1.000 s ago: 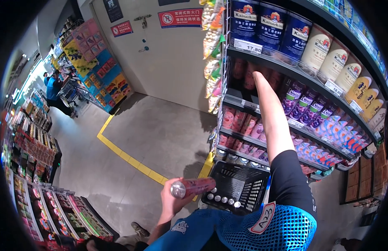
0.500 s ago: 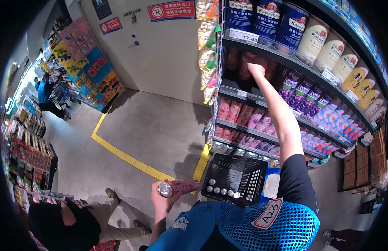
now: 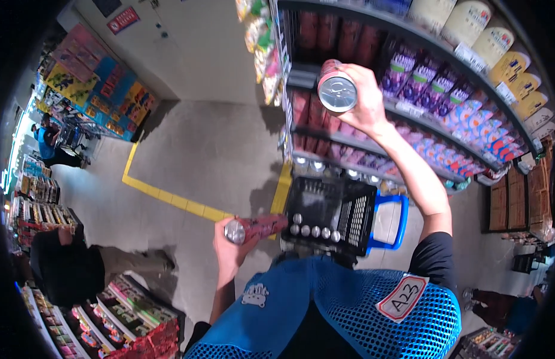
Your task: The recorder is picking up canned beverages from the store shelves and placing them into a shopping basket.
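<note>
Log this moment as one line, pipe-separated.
left hand: holds reddish can near basket | right hand: holds second can, end-on to camera, before shelf | basket: black, silver-topped cans inside

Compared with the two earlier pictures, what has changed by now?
The right hand has drawn back out of the dark store shelf and now holds a reddish-pink cylindrical can, silver end toward the camera. A passer-by in a dark top shows more fully than at first. The left hand still grips its long pinkish-red can; silver-topped cans remain in the black plastic basket.
</note>
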Action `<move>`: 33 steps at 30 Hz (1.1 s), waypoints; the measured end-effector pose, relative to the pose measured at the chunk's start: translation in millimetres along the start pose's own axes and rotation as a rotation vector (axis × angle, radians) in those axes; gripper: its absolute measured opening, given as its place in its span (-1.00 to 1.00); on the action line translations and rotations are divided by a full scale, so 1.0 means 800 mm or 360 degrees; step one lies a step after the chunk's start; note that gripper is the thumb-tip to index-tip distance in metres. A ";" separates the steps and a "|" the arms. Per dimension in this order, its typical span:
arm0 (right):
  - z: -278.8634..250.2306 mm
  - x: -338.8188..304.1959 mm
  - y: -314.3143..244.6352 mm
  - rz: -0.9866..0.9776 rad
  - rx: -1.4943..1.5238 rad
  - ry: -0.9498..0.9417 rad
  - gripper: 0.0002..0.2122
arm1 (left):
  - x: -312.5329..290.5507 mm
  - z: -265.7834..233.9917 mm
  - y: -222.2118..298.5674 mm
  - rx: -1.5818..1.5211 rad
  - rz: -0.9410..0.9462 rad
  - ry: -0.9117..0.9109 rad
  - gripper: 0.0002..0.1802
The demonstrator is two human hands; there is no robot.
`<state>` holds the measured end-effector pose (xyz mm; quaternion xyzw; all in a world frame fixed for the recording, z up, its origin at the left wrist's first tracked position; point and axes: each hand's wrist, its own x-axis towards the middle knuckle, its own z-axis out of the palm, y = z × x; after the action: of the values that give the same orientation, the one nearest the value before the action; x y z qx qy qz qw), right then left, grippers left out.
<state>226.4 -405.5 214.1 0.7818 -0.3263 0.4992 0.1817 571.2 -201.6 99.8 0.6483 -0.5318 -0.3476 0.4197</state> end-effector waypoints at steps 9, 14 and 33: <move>-0.058 -0.142 -0.053 0.0736 0.0289 -0.0571 -0.31 | 0.007 0.083 -0.035 0.0226 0.0182 -0.0363 -0.30; -0.044 -0.278 -0.064 0.1284 0.0308 -0.1004 -0.30 | 0.003 0.153 -0.081 0.0547 0.0092 -0.0492 -0.28; 0.138 -0.761 -0.080 0.1489 -0.0331 -0.1387 -0.54 | 0.052 0.498 -0.493 0.0743 0.0366 -0.1233 -0.28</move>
<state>167.9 -226.2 -379.0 0.6663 -0.7231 0.1283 -0.1292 378.7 -279.4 -422.4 0.4847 -0.7817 -0.3863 0.0689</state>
